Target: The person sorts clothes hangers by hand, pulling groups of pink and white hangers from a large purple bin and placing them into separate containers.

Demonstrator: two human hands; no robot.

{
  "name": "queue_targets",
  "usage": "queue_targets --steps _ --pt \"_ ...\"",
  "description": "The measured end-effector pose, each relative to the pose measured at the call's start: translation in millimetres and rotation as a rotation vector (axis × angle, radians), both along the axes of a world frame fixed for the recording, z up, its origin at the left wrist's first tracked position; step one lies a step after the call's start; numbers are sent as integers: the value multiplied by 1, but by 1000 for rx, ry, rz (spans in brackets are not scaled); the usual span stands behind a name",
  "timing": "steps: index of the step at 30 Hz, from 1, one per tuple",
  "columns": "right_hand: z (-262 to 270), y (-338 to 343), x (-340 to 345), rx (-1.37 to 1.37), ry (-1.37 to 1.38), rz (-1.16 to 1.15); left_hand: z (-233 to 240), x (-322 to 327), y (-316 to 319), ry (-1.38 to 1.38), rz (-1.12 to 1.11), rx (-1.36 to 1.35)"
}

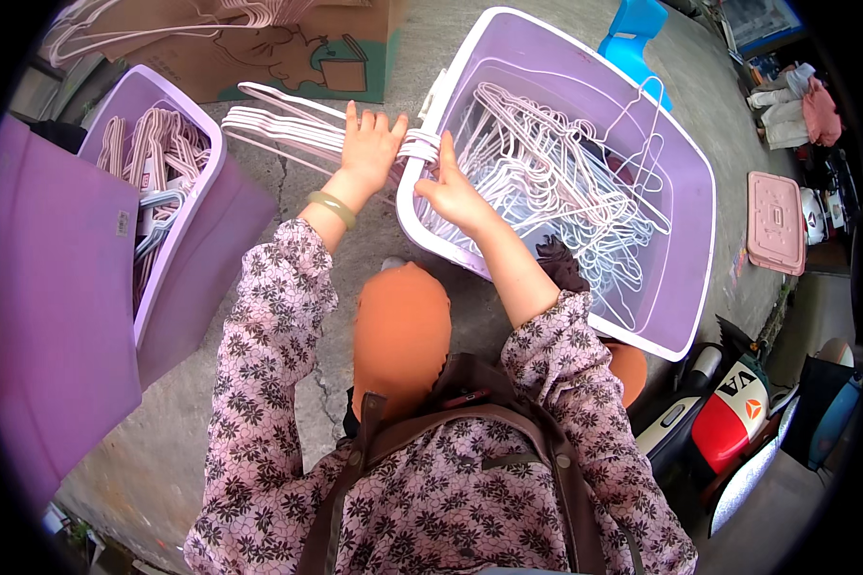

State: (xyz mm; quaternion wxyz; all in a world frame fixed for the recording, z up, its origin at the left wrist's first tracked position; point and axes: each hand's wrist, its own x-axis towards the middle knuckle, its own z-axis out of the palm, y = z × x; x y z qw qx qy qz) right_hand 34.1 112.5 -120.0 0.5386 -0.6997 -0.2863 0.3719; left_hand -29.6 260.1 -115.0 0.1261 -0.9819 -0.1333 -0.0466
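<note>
A bundle of pale pink clothes hangers (284, 129) lies across the left rim of a large purple plastic tub (697, 215), hooks towards the tub. My left hand (374, 147) grips the bundle near its hooks, fingers spread over it. My right hand (453, 187) is at the hook end, thumb and forefinger around the gathered hooks beside the rim. Inside the tub is a tangled heap of white and pale hangers (546, 165), with one hanger standing up at the right.
At left, another purple bin (216, 144) holds pink and blue-grey hangers, beside a purple plastic panel (57, 273). A cardboard box (316, 57) with hangers is at the top. Beyond the tub are a blue chair (629, 43), a pink lidded box (775, 223), a red-and-white vehicle (733, 417) and people.
</note>
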Motion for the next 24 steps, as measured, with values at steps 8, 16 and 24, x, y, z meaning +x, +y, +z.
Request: queue_targets --steps 8,16,24 --pt "26 -24 -5 -94 -7 67 8 -18 -3 -18 81 15" --pt "38 -164 70 -252 -174 106 124 -13 -103 -173 -262 -345" --pt "-27 -216 144 -640 -745 -35 82 82 -170 307 -248 -481"
